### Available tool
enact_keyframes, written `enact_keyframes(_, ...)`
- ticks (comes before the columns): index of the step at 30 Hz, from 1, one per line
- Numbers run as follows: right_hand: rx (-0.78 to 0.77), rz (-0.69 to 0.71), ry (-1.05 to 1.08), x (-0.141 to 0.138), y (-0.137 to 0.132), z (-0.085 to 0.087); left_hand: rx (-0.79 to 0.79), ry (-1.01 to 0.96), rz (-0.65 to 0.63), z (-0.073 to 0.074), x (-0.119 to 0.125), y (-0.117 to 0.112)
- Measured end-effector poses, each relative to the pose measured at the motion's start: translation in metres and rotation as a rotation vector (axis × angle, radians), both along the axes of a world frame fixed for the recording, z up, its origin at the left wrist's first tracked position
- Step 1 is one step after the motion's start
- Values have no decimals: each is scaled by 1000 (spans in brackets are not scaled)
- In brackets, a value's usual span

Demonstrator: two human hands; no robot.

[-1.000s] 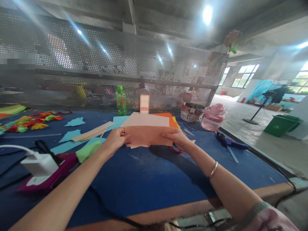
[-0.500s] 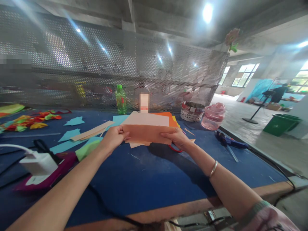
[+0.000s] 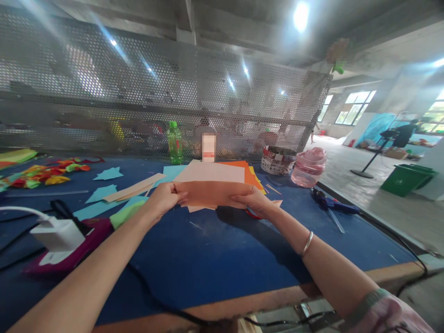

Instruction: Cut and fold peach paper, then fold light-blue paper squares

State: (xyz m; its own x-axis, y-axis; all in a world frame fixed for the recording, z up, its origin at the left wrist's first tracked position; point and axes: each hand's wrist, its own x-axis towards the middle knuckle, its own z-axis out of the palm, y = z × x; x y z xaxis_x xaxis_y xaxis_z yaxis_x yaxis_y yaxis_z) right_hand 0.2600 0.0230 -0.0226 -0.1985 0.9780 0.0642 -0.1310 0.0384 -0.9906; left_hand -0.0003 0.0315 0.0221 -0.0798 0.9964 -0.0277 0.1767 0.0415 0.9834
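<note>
Both my hands hold a sheet of orange-brown paper (image 3: 211, 193) above the blue table (image 3: 215, 259). My left hand (image 3: 165, 200) pinches its left edge and my right hand (image 3: 252, 199) pinches its right edge. The sheet is folded or bent into a narrow band between them. Behind it lies a stack of paper sheets (image 3: 222, 173), pale pink on top with orange and yellow beneath. A red scissors handle (image 3: 252, 214) shows under my right hand.
A green bottle (image 3: 174, 143), a woven basket (image 3: 278, 161) and a pink jar (image 3: 308, 167) stand at the back. A blue glue gun (image 3: 329, 203) lies to the right. A white charger (image 3: 57, 234), cables and blue and green paper scraps (image 3: 104, 194) lie left. A perforated metal screen (image 3: 145, 92) closes the far side.
The paper has been lifted slightly and narrowed from a wider sheet into a thinner band between my hands. Both hands stayed on its edges.
</note>
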Motion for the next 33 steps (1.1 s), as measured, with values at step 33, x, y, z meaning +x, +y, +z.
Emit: enact_keyframes(33,47,-115,50,1,3,2,114,98,-91,0,-3,1)
